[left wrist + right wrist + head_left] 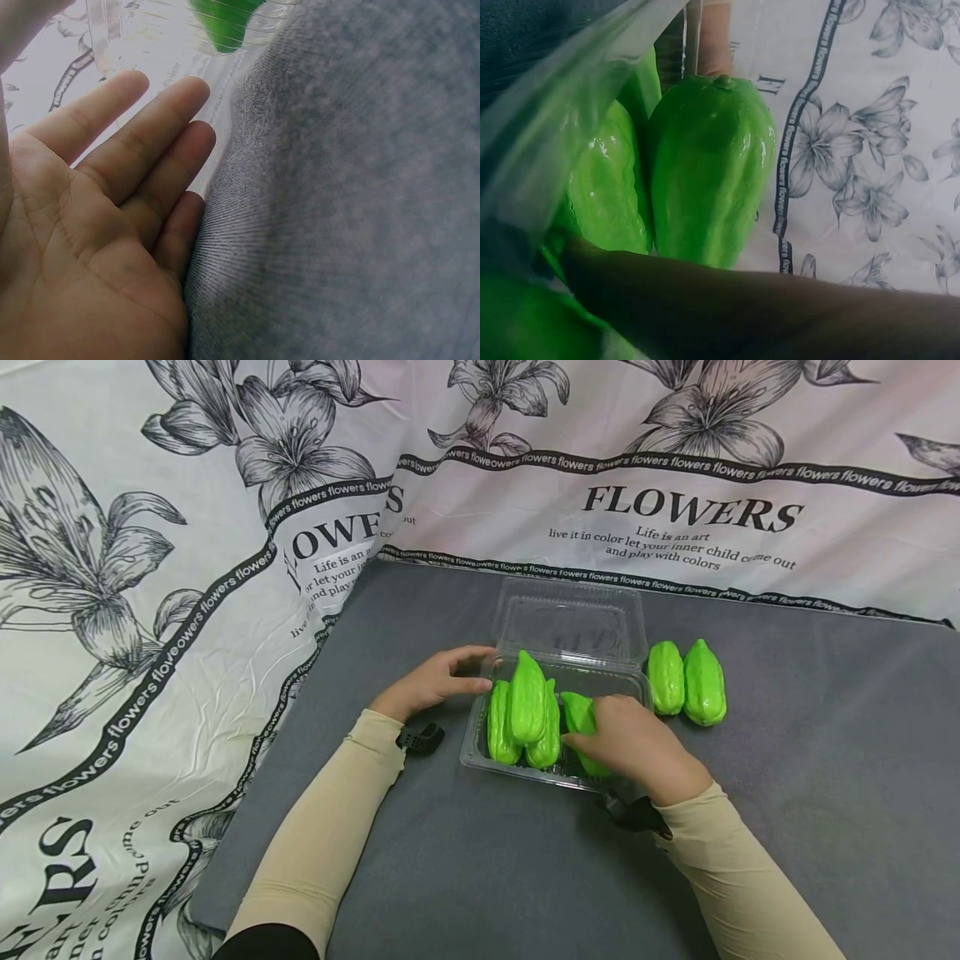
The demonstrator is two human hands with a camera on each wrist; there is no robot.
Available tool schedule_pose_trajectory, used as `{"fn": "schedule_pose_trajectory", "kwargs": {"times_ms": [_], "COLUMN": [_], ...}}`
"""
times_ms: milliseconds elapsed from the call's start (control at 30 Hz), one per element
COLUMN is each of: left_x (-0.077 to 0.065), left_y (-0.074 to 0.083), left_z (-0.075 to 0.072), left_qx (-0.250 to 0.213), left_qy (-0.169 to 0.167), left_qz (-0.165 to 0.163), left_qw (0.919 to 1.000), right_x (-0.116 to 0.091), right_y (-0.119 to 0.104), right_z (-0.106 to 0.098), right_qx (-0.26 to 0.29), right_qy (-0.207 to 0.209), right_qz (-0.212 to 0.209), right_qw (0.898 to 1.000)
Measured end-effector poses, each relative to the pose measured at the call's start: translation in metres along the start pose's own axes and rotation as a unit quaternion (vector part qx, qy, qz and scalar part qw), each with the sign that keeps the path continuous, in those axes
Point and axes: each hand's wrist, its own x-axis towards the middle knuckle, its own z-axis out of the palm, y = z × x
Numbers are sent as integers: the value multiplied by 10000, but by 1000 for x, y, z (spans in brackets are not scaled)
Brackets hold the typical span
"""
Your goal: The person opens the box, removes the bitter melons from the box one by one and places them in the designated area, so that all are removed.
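Note:
A clear plastic clamshell box (480, 756) lies on the grey table with its lid (570, 620) folded back. On its left side, three glossy green peppers (527, 697) are heaped, one on top of two others; the right wrist view shows the top pepper (709, 169) close up. My right hand (637, 743) reaches into the right half of the box and grips another green pepper (579, 717), partly hidden by the fingers. At the box's left rim, my left hand (438, 681) has its fingers extended and holds nothing; in the left wrist view its palm (82, 247) faces the camera.
Two more green peppers, one shorter (665, 677) and one pointed (705, 683), lie side by side on the table to the right of the box. A white cloth (487, 518) with flower print stands behind and along the left edge.

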Motion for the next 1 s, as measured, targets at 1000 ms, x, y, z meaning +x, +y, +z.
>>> {"fn": "schedule_pose_trajectory", "kwargs": {"times_ms": [1000], "left_x": [1], "left_y": [-1], "left_z": [1], "left_qx": [64], "left_qy": [24], "left_qz": [107], "left_qw": [9999], "right_x": [-1], "right_y": [2], "right_z": [-9], "right_qx": [140], "right_qy": [31], "right_qz": [83], "right_qw": [9999]}}
